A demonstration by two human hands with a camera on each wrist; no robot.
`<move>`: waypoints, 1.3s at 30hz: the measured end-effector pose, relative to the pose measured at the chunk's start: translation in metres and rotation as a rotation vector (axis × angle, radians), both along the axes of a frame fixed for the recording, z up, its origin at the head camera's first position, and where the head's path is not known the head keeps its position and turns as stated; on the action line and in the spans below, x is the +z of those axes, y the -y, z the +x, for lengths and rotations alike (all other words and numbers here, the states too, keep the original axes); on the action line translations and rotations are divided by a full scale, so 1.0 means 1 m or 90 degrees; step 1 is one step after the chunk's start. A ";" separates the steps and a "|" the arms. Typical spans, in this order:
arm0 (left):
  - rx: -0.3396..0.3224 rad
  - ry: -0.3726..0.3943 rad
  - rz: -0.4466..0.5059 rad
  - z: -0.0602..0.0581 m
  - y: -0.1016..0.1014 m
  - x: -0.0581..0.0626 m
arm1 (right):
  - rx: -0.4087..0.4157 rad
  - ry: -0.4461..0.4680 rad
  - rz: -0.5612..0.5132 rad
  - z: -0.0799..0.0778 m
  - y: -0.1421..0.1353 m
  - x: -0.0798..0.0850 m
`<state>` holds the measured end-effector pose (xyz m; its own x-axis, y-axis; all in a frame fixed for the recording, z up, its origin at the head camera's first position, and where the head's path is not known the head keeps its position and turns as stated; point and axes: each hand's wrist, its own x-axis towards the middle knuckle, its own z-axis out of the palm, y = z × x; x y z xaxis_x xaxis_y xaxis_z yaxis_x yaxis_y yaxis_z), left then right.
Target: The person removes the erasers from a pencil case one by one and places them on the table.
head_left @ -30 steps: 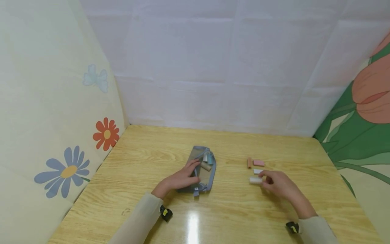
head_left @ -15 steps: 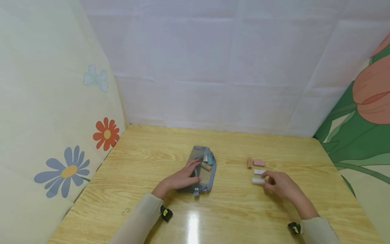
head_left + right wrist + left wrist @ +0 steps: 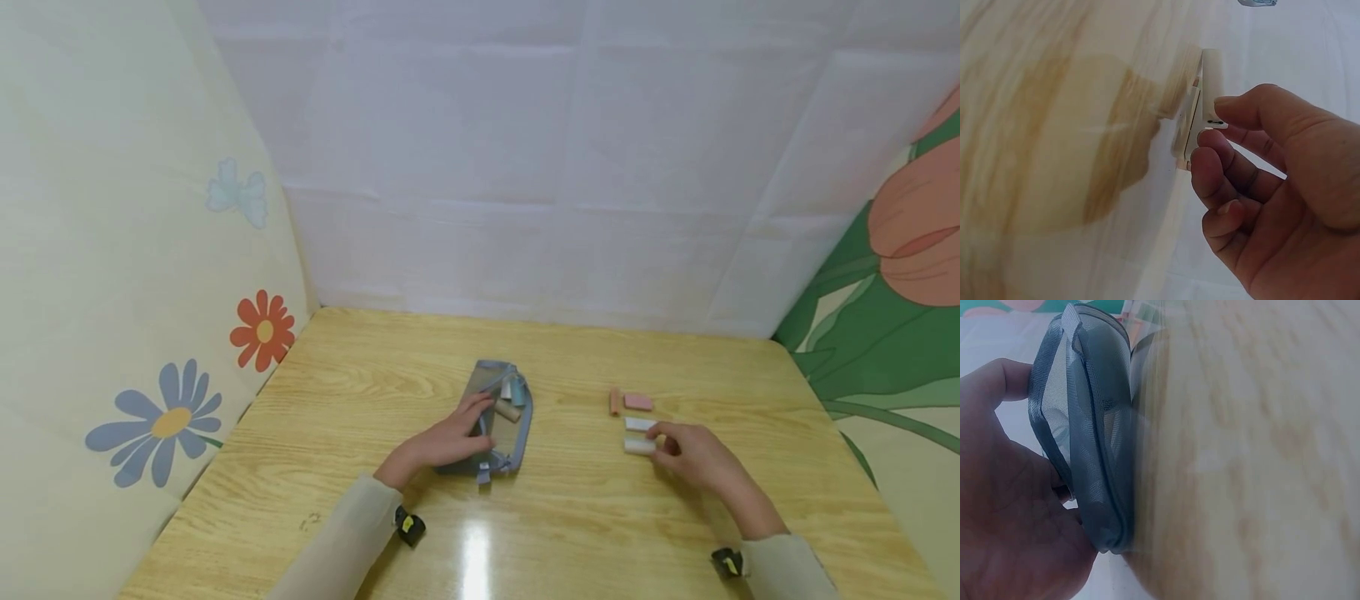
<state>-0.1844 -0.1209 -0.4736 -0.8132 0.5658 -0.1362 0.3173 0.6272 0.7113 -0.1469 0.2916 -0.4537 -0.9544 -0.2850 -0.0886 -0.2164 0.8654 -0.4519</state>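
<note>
My left hand (image 3: 448, 437) rests on a grey-blue mesh zip pouch (image 3: 519, 437), thumb and fingers spread over its top. In the left wrist view the pouch (image 3: 1100, 444) stands beside the palm, with the thumb touching its edge. A brownish cylinder (image 3: 507, 409), a light-blue piece (image 3: 518, 390) and a white piece (image 3: 506, 389) show at the pouch. My right hand (image 3: 697, 456) pinches the near end of a white cylinder (image 3: 639, 447) lying on the table. Its end (image 3: 1213, 94) shows dark marks in the right wrist view, under the thumb.
Just beyond the white cylinder lies a flat white block (image 3: 637, 424). Behind that are a pink block (image 3: 638, 402) and an orange-brown cylinder (image 3: 614, 402). The wooden table (image 3: 570, 517) meets a white sheet (image 3: 525, 250) at the back, with flowered cloth at both sides.
The right hand and the white cylinder have shifted slightly to the right, bringing the cylinder in line with the flat white block. The left hand and the pouch stay put.
</note>
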 end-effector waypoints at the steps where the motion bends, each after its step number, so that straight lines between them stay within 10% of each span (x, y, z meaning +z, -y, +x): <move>1: -0.001 0.001 0.000 0.000 0.000 0.000 | 0.000 -0.001 0.000 0.000 0.000 0.000; 39: -0.002 0.006 0.005 0.001 -0.001 0.001 | -0.032 0.033 0.005 -0.001 -0.001 0.000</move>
